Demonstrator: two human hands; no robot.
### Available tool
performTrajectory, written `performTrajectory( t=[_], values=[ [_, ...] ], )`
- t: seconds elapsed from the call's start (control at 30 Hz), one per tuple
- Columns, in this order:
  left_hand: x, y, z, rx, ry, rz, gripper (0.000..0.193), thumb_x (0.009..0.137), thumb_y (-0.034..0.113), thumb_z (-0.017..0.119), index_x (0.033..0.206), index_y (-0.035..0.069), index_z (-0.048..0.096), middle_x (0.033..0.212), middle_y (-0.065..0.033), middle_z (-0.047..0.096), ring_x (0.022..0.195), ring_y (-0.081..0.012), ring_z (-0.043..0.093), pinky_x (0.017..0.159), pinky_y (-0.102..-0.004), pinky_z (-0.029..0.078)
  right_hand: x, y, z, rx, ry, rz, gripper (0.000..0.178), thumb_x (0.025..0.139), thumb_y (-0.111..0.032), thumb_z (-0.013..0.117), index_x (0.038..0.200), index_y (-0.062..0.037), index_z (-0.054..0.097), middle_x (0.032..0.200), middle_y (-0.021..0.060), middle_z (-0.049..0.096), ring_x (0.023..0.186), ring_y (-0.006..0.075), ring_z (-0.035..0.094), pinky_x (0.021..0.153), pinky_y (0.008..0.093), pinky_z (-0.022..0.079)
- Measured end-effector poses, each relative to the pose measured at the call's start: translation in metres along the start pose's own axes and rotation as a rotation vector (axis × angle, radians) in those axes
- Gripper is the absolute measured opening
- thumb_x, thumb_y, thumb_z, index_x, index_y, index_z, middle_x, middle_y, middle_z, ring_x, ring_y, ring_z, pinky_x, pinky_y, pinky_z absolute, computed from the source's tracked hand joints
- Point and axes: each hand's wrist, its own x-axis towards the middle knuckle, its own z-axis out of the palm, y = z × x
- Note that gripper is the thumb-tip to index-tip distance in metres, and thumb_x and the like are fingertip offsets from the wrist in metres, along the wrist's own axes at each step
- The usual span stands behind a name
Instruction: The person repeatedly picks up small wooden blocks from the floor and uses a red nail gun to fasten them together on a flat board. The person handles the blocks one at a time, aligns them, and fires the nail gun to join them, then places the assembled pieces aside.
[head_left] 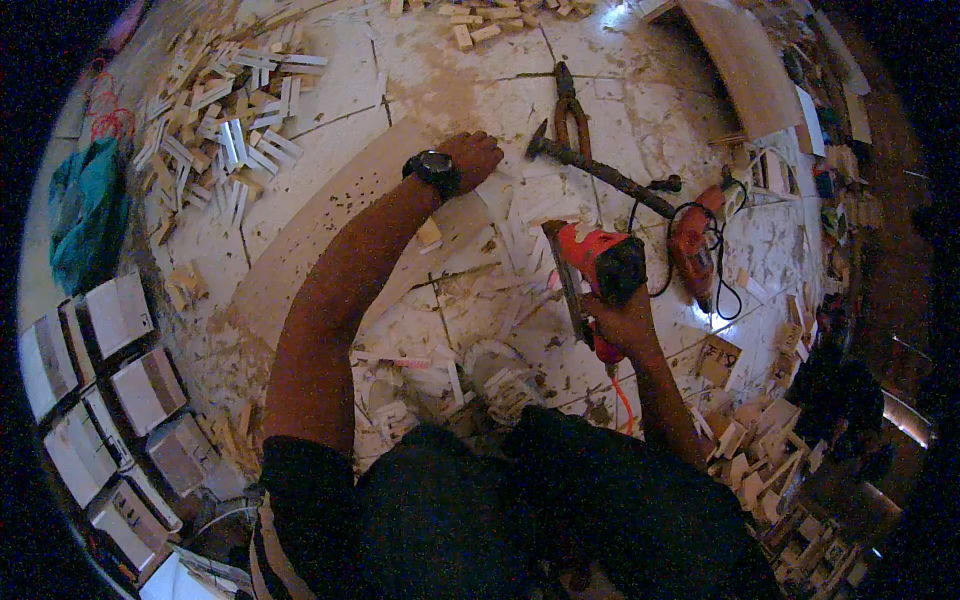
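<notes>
Red nailer (588, 250) points left, long magazine (568, 285) running forward, right hand (624, 322) clenching it, left hand's (474, 160) grip unclear.

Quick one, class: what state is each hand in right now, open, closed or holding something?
Left hand: near the brown board; open or closed cannot be told.
Right hand: closed, holding the red power tool.

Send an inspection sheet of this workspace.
Surface: pale tiled floor, stained and dusty.
Work items: red power tool, in hand; brown board, dark-specked.
Clutter: wood pieces heaped far left; hammer and pliers ahead; second red tool at right.
Grips: right grip closed round the red power tool; left grip near the brown board's far end, hold unclear.
Cables: black cord looped by the second red tool; orange line below the red power tool.
Surroundings: teal cloth at left.
</notes>
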Motion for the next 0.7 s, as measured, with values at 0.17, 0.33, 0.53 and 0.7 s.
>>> performTrajectory(
  t=[0.17, 0.33, 0.53, 0.7],
  values=[
    [-0.026, 0.005, -0.017, -0.260, 0.480, -0.300, 0.017, 0.086, 0.013, 0.043, 0.095, 0.003, 0.054, 0.089, -0.0197, 0.060, 0.078, -0.0351, 0.061, 0.068, -0.0448, 0.049, 0.000, -0.016, 0.000, 0.009, 0.008, -0.054, 0.023, 0.085, -0.017, 0.056, 0.104, -0.0041, 0.051, 0.101, 0.0104, 0.055, 0.096, 0.0243, 0.051, 0.093, 0.0335, 0.038],
    [-0.132, 0.056, -0.029, -0.801, 0.431, -0.693, 0.016, 0.086, 0.018, 0.052, 0.090, 0.003, 0.057, 0.071, -0.0156, 0.060, 0.063, -0.0273, 0.060, 0.061, -0.0374, 0.047, 0.008, -0.023, 0.001, -0.182, 0.023, -0.309, 0.023, 0.086, -0.019, 0.054, 0.104, -0.0037, 0.051, 0.100, 0.0115, 0.055, 0.094, 0.0247, 0.052, 0.091, 0.0335, 0.039],
    [-0.190, 0.096, 0.028, -1.574, 0.650, -0.884, 0.023, 0.083, 0.023, 0.063, 0.084, 0.001, 0.063, 0.070, -0.0014, 0.060, 0.059, -0.0080, 0.052, 0.054, -0.0225, 0.042, 0.008, -0.027, 0.020, 0.030, -0.052, 0.114, 0.047, 0.063, -0.006, 0.066, 0.108, -0.0016, 0.051, 0.101, 0.0069, 0.057, 0.092, 0.0193, 0.054, 0.085, 0.0330, 0.044],
    [-0.185, 0.084, 0.040, -1.461, 0.706, -0.907, 0.025, 0.081, 0.023, 0.066, 0.089, -0.001, 0.065, 0.071, -0.0025, 0.062, 0.059, -0.0085, 0.053, 0.053, -0.0228, 0.041, 0.009, -0.021, 0.037, 0.035, -0.124, 0.099, 0.040, 0.066, -0.007, 0.067, 0.104, -0.0032, 0.053, 0.095, 0.0053, 0.058, 0.087, 0.0161, 0.055, 0.079, 0.0313, 0.046]
  ],
)
